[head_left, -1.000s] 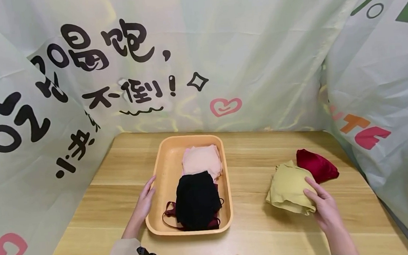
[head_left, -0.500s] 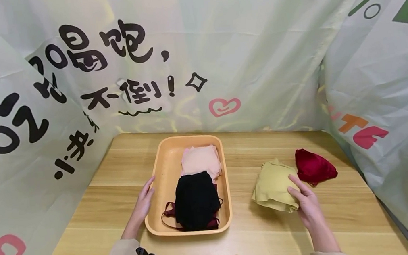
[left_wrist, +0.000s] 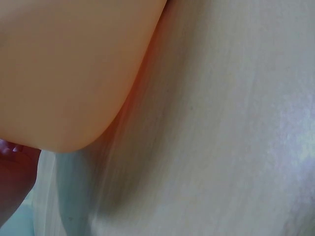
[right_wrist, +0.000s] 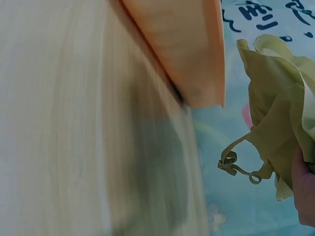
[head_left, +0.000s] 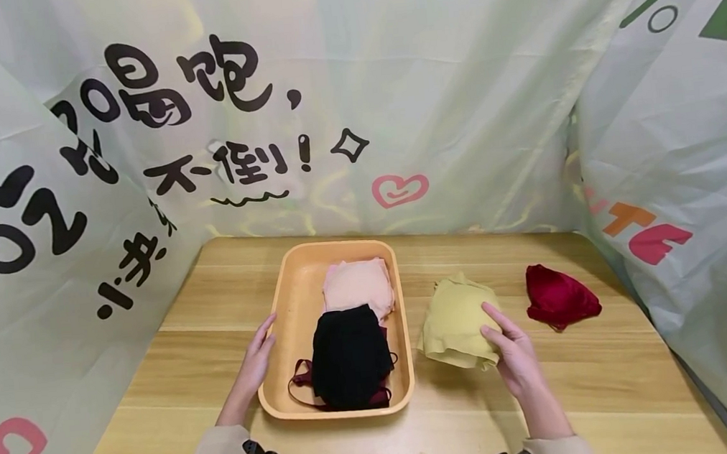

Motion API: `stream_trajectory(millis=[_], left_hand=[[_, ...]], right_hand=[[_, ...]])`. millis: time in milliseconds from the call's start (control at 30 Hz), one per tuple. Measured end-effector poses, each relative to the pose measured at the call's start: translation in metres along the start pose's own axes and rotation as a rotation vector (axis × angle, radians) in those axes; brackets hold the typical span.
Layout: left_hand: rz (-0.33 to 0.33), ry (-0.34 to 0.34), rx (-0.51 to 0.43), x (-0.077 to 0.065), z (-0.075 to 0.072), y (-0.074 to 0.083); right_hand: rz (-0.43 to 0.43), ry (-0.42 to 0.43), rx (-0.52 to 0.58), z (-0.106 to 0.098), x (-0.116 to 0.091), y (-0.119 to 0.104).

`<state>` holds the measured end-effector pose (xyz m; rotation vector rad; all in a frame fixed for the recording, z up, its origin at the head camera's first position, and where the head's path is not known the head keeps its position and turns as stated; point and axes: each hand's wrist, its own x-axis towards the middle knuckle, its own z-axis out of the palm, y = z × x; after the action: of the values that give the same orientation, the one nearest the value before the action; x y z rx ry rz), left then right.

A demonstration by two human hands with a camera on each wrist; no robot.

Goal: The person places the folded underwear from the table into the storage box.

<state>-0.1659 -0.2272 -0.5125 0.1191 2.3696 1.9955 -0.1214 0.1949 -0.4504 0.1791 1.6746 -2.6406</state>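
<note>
My right hand grips a folded yellow bra by its right side, above the table just right of the orange tray. In the right wrist view a thin strap with a ring hangs from the yellow bra, and the tray wall stands close by. My left hand touches the tray's left side with its fingers extended. Inside the tray lie a folded pink garment and, nearer me, a black one partly covering something dark red with straps.
A dark red bra lies on the wooden table at the right. Printed cloth curtains enclose the back and both sides. The tray's left part shows bare bottom.
My right hand has carried the yellow bra left, away from the dark red bra and close to the tray. The left hand and tray stay in place.
</note>
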Motion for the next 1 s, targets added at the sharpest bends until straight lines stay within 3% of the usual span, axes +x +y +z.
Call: stream_trajectory(millis=[300,800,1000], left_hand=[[0.059,0.024,0.024,0.002,0.001,-0.01],[0.059,0.006,0.004,0.003,-0.001,-0.01],[0.054,0.018,0.019,0.004,0.0,-0.011]], right_hand=[[-0.014,-0.034,0.047,0.019,-0.001,0.009],[0.005,-0.065,0.042,0.055,-0.003,0.021],[0.04,-0.057,-0.025,0.073,-0.004,0.028]])
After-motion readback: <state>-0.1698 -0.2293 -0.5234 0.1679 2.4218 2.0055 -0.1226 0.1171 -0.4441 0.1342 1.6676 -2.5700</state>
